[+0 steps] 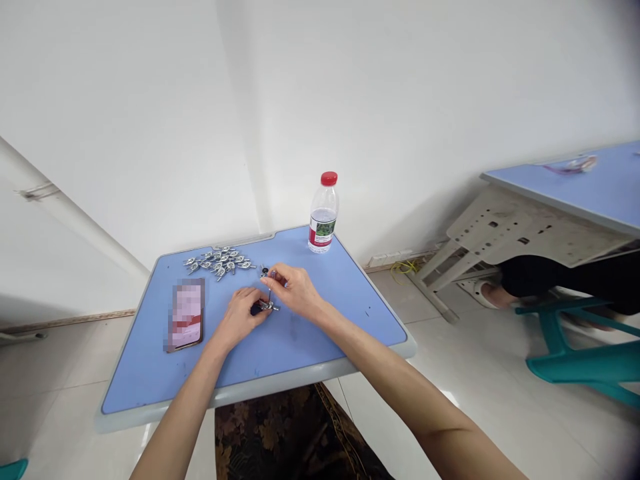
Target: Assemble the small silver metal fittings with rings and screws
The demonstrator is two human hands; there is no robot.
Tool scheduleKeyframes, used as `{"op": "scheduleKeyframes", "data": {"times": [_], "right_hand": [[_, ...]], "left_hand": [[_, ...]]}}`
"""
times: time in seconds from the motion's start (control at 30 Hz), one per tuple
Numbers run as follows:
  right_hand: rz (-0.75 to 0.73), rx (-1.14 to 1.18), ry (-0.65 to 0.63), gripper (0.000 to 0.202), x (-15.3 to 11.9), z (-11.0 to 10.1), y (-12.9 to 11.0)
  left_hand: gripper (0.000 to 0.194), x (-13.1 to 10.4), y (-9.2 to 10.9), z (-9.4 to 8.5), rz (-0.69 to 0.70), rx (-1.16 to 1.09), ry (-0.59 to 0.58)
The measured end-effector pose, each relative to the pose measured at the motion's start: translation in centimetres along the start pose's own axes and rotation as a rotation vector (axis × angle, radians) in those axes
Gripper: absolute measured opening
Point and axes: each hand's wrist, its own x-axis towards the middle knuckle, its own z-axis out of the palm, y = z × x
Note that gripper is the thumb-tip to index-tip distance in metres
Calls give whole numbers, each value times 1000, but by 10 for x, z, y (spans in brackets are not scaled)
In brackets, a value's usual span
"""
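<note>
My left hand (243, 317) rests on the blue desk (310, 340), its fingers closed round a small silver metal part (270, 306). Above and to the right of it, my right hand (290, 287) pinches a thin metal tool (271, 291) with a dark round top, its lower end at the metal part. The tool's exact shape is too small to tell. Behind my left hand lies a pile of several similar metal parts (225, 261). A phone (187, 317) with a lit, blurred screen lies left of my left hand.
A clear bottle (324, 213) with a red cap stands at the desk's back right, near the white wall (400, 100). Further right are another blue desk (590, 187), a teal stool (575, 363) and a person's legs (550, 283).
</note>
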Motion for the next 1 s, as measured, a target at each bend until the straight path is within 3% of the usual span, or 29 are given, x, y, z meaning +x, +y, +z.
{"op": "scheduleKeyframes", "data": {"times": [0.2, 0.37, 0.57, 0.83, 1.0], "right_hand": [[78, 99, -6, 21, 1, -13, 4], [192, 210, -209, 25, 5, -33, 12], [62, 39, -406, 17, 3, -49, 13], [-82, -36, -615, 7, -16, -34, 28], [-132, -100, -666, 9, -15, -30, 32]], "left_hand": [[6, 0, 4, 1, -20, -14, -3], [5, -3, 9, 1, -9, -3, -32], [3, -6, 11, 3, 5, 40, -44], [12, -7, 12, 11, -102, -56, -39], [15, -6, 14, 14, -192, -141, -38]]}}
